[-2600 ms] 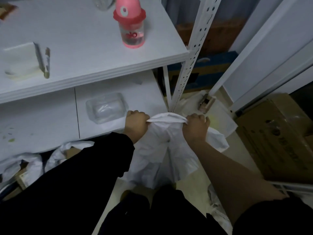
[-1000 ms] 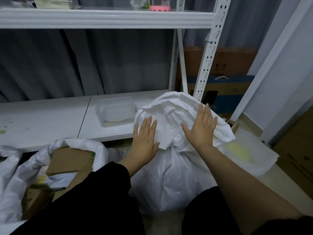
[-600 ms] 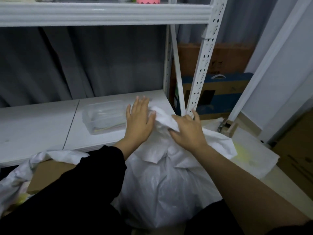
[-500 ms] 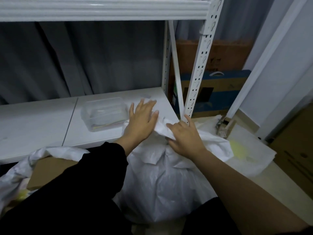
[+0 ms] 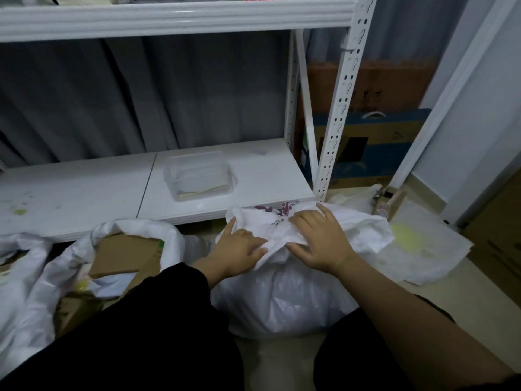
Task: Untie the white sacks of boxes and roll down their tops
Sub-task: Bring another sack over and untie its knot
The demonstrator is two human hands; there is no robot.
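While the white shelf (image 5: 84,190) stretches beyond both hands, a white sack (image 5: 282,300) sits on the floor right beneath them, its crumpled top pressed down. The left hand (image 5: 239,252) lies on the top's left side, fingers fairly straight; the right hand (image 5: 318,241) presses its right side, fingers spread. Left of the left hand, an open sack (image 5: 31,292) shows cardboard boxes (image 5: 124,255). Beyond the left hand, a clear tub (image 5: 198,176) rests on the shelf.

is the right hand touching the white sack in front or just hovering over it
Touching. The head view shows the right hand pressed onto the crumpled top of the white sack, fingers sunk into its folds.
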